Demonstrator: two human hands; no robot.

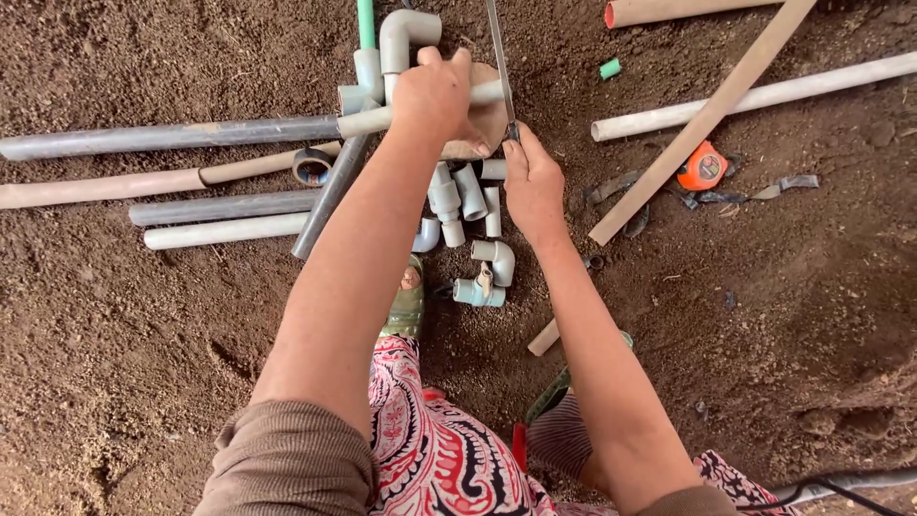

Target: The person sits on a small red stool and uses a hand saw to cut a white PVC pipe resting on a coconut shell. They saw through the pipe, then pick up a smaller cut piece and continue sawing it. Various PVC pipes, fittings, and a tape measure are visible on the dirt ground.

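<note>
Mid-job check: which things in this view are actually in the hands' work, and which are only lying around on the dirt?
In hand:
- left hand pressing down a pale pipe on a wooden block
- right hand on a hacksaw blade set across that pipe

Lying about:
- loose pipe fittings
- long pipes
- tape roll
- orange tape measure
- wooden slat

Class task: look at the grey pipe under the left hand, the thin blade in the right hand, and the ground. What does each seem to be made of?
Grey pipe held by the left hand: probably plastic, with a matt, uniformly coloured surface. Thin blade in the right hand: likely metal, narrow, flat and dull grey. Ground: loose brown soil, crumbly with small clods.
</note>
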